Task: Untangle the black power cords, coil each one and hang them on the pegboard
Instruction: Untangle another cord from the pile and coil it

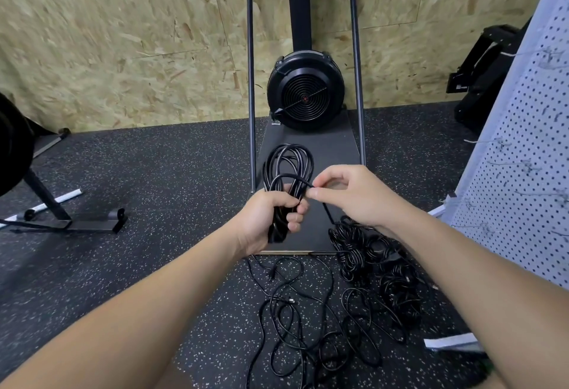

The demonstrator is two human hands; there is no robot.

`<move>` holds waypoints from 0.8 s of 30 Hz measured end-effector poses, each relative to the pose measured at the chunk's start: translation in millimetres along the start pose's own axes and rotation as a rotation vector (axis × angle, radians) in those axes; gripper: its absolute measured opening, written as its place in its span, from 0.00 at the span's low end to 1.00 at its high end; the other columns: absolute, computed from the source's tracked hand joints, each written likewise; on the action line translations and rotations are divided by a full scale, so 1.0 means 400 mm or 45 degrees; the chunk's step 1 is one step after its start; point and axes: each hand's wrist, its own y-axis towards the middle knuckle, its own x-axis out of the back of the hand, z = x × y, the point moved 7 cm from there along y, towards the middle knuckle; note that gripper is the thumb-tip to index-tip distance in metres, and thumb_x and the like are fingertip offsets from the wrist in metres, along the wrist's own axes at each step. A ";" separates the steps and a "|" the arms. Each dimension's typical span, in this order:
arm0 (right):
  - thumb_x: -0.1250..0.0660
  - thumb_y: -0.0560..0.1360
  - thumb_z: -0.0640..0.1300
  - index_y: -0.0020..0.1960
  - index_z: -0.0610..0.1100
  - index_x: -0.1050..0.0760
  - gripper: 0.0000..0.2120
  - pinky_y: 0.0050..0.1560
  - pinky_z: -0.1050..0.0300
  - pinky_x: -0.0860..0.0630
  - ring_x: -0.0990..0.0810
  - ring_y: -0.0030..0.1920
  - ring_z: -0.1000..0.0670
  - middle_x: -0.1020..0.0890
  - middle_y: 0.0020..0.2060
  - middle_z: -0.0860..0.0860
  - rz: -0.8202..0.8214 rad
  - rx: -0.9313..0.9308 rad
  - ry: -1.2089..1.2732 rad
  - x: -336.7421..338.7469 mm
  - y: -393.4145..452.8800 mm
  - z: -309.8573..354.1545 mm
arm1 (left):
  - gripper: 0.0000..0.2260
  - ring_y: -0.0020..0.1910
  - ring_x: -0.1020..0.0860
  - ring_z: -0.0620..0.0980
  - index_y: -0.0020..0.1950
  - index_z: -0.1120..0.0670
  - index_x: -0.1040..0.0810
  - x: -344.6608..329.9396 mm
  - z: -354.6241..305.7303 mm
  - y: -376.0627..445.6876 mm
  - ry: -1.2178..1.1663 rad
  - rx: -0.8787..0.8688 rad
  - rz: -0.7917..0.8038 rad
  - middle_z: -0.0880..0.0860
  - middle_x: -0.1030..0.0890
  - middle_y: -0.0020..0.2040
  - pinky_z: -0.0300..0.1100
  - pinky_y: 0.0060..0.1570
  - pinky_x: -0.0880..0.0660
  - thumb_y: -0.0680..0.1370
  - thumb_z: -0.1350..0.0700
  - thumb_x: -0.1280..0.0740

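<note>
I see the left hand point(271, 219) at the centre of the frame, its fingers point(295, 214) curled tight round the gathered bottom of a coiled black power cord point(288, 166) — the loops stand up above the fist, in front of the dark base plate of a fan machine point(306, 89). The right hand point(354, 194) sits just beside it, thumb and forefinger pinching one strand of that same cord where it crosses the top of the coil; from the pinch the strand runs down and to the right, toward the floor.

Below the hands, at lower centre, loose black cords point(295, 305) sprawl in wide loops over the speckled rubber floor point(138, 179). To their right, under the right forearm, a dense tangled pile of cords point(378, 265) lies partly against the edge of the base plate.

The white pegboard point(523, 157) stands along the right edge of the frame, with thin wire hooks sticking out of it — I can make out no cord on them. An OSB wall point(123, 34) fills the upper left.
</note>
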 end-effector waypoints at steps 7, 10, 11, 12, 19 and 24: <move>0.22 0.79 0.54 0.67 0.57 0.18 0.17 0.64 0.55 0.21 0.15 0.54 0.60 0.13 0.60 0.61 0.415 -0.043 -0.164 -0.069 -0.022 -0.044 | 0.17 0.34 0.35 0.46 0.68 0.64 0.25 0.017 -0.060 -0.007 -0.025 -0.117 -0.087 0.54 0.27 0.44 0.36 0.33 0.33 0.79 0.68 0.41; 0.22 0.80 0.51 0.58 0.50 0.16 0.09 0.53 0.55 0.18 0.12 0.48 0.51 0.11 0.51 0.52 0.333 -0.001 -0.156 -0.068 -0.014 -0.033 | 0.17 0.35 0.35 0.46 0.68 0.63 0.24 0.025 -0.060 -0.011 -0.011 -0.115 -0.111 0.54 0.26 0.44 0.37 0.34 0.33 0.80 0.68 0.40; 0.22 0.80 0.49 0.54 0.46 0.16 0.07 0.48 0.55 0.17 0.11 0.45 0.49 0.11 0.45 0.48 0.262 0.020 -0.138 -0.057 -0.010 -0.020 | 0.16 0.35 0.35 0.47 0.68 0.63 0.24 0.030 -0.060 -0.009 -0.003 -0.131 -0.133 0.54 0.25 0.44 0.37 0.34 0.33 0.81 0.69 0.40; 0.23 0.81 0.47 0.51 0.43 0.15 0.07 0.45 0.55 0.16 0.11 0.41 0.47 0.11 0.41 0.46 0.183 0.048 -0.104 -0.041 -0.007 -0.001 | 0.16 0.35 0.34 0.47 0.68 0.62 0.24 0.035 -0.061 -0.007 0.018 -0.154 -0.149 0.55 0.25 0.45 0.38 0.35 0.32 0.81 0.69 0.40; 0.31 0.85 0.40 0.48 0.36 0.15 0.11 0.50 0.31 0.17 0.18 0.37 0.40 0.15 0.38 0.35 -0.092 0.156 0.373 0.003 -0.005 0.096 | 0.17 0.54 0.21 0.56 0.69 0.63 0.22 -0.003 -0.039 -0.019 0.456 -0.129 0.017 0.59 0.14 0.63 0.45 0.43 0.26 0.80 0.68 0.32; 0.27 0.83 0.42 0.47 0.37 0.14 0.09 0.48 0.37 0.14 0.16 0.33 0.45 0.14 0.33 0.44 -0.379 0.077 0.382 0.057 -0.011 0.096 | 0.10 0.49 0.18 0.57 0.67 0.62 0.25 -0.073 -0.013 -0.025 0.360 -0.061 0.205 0.67 0.16 0.60 0.44 0.41 0.23 0.86 0.61 0.34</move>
